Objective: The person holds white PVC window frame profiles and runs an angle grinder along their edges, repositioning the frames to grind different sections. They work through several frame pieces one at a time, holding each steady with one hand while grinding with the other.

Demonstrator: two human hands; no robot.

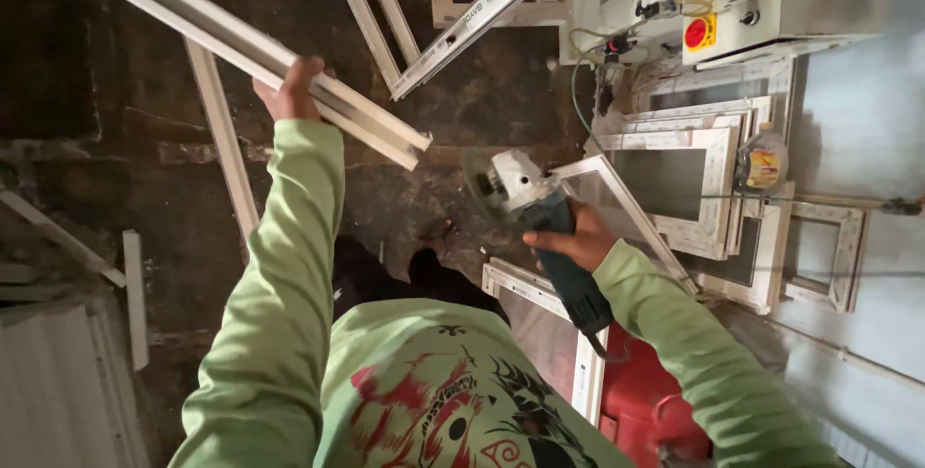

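Head view, looking down. We see the left hand point(289, 90) raised at upper left, fingers wrapped tight round a long white window-frame profile point(241, 44). The profile runs diagonally from the top-left corner down to a cut end just right of the hand, held clear of the floor point(154, 169).

The right hand point(578, 237) is at centre-right, closed fully about the dark blue-green body of an angle grinder point(540, 227). Grinder head w/ its pale gear housing and disc guard points up-left, toward the profile's cut end but apart from it; whether the disc spins we cannot tell. The tail of the grinder points down-right, ending above a red box point(646, 391).

Both arms wear light green sleeves; the shirt front carries a red-and-black print.

Surroundings: more white profile lengths point(217, 131) lie on the dark floor, incl. one passing under the left arm. A stack of small welded white frames point(694, 179) leans at right, w/ a plastic bottle point(764, 161) standing beside it. At top right sits a white machine point(790, 0) w/ a red stop button point(697, 32) on a yellow base. One frame corner point(540, 294) lies just below the grinder.
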